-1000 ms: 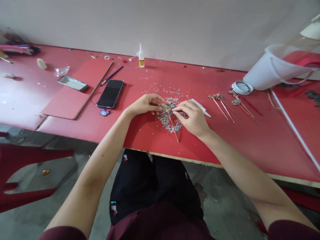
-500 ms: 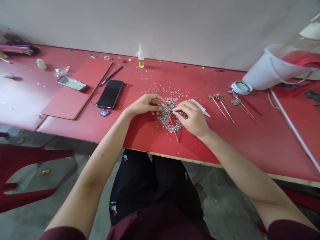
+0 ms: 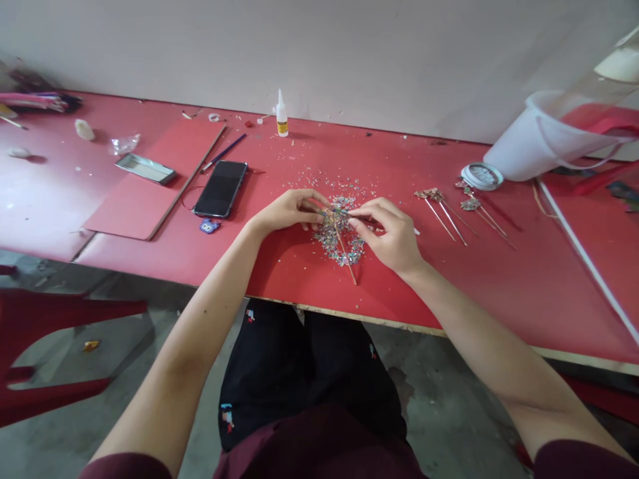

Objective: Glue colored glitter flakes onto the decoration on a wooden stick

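A gold hairpin-like stick (image 3: 345,253) with an ornate head lies over a pile of small multicoloured chips (image 3: 353,251) on the red table. My left hand (image 3: 294,211) holds the ornate head between thumb and fingers from the left. From the right, my right hand (image 3: 389,233) reaches in with thumb and index finger pinched at the head's right edge. What is in that pinch is too small to make out. A white card behind my right hand is mostly hidden.
Several similar pins (image 3: 442,206) lie to the right, by a round white lid (image 3: 482,175) and a tilted white bucket (image 3: 544,140). A glue bottle (image 3: 282,116) stands at the back. Leftward are a phone (image 3: 220,189), a brush (image 3: 223,153) and a metal tray (image 3: 145,168).
My right hand has shifted slightly right and covers more of the white card. My left hand and the gold stick stay almost where they were.
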Tool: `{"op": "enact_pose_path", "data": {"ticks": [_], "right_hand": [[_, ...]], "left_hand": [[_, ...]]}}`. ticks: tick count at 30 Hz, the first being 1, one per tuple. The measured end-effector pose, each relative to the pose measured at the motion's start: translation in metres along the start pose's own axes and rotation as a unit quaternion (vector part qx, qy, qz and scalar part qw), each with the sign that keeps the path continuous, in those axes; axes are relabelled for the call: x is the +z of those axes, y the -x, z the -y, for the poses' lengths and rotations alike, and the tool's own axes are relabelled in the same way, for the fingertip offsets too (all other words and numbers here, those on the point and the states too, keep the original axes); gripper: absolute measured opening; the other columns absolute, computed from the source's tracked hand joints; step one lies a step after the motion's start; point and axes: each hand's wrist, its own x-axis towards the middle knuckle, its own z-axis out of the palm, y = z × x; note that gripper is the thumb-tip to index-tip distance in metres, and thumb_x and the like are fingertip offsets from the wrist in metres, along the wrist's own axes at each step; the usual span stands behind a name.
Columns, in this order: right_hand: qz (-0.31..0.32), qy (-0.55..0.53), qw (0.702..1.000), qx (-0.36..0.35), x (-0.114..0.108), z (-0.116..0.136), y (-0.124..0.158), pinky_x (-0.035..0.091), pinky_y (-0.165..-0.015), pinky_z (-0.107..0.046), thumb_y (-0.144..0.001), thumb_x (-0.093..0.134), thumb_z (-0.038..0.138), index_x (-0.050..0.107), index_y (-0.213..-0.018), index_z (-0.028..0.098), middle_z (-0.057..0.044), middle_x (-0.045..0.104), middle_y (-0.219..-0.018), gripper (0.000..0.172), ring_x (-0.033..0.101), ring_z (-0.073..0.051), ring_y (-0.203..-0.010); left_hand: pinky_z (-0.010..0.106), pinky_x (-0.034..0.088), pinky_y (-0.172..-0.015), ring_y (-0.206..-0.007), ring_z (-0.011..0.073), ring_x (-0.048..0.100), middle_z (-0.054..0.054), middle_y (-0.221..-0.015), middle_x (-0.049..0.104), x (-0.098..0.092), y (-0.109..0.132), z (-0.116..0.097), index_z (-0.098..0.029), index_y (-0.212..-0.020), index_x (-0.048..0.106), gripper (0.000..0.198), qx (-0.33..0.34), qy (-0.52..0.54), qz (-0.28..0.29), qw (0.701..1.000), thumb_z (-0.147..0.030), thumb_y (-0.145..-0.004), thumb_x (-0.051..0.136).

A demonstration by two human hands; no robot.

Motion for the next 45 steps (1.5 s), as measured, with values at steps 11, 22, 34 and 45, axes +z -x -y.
{"op": "enact_pose_path", "data": {"ticks": [11,22,34,45], "right_hand": [[0.21,0.028,0.944,-0.254,0.01,0.017,0.01,0.05,-0.078,-0.038,-0.094,0.052,0.022,0.068,-0.102,0.02,-0.007,0.069,-0.091,0.018,0.058,-0.02,-0.086],[0.103,0.0,0.991,-0.084,-0.002,-0.006,0.0,0.049,-0.086,-0.038,-0.1,0.04,0.026,0.062,-0.12,0.021,-0.008,0.068,-0.099,0.03,0.059,-0.02,-0.095],[-0.065,0.03,0.986,0.151,-0.023,-0.059,-0.008,0.05,-0.069,-0.033,-0.09,0.056,0.047,0.075,-0.08,0.023,-0.003,0.074,-0.076,0.032,0.065,-0.017,-0.068],[-0.027,-0.051,0.989,0.135,-0.027,-0.066,-0.011,0.054,-0.076,-0.032,-0.1,0.03,0.046,0.035,-0.149,0.021,-0.007,0.075,-0.1,0.055,0.069,-0.016,-0.079]], "left_hand": [[0.02,0.054,-0.059,-0.068,0.0119,0.068,0.009,-0.088,0.072,-0.001,0.001,0.0,-0.011,-0.111,0.061,0.037,-0.014,0.009,-0.003,1.0,-0.025,-0.079,0.072],[0.021,0.054,-0.058,-0.069,0.0121,0.068,0.01,-0.095,0.071,-0.001,0.002,-0.003,-0.012,-0.111,0.061,0.039,-0.02,0.005,-0.022,1.0,-0.027,-0.077,0.074],[0.021,0.052,-0.057,-0.066,0.0125,0.067,0.003,-0.075,0.068,0.0,0.004,-0.006,-0.017,-0.106,0.06,0.032,-0.04,0.005,-0.063,0.997,-0.027,-0.078,0.072],[0.021,0.052,-0.059,-0.064,0.0114,0.065,0.002,-0.074,0.068,0.004,0.005,-0.013,-0.016,-0.104,0.061,0.031,-0.045,-0.002,-0.076,0.996,-0.024,-0.077,0.073]]}}
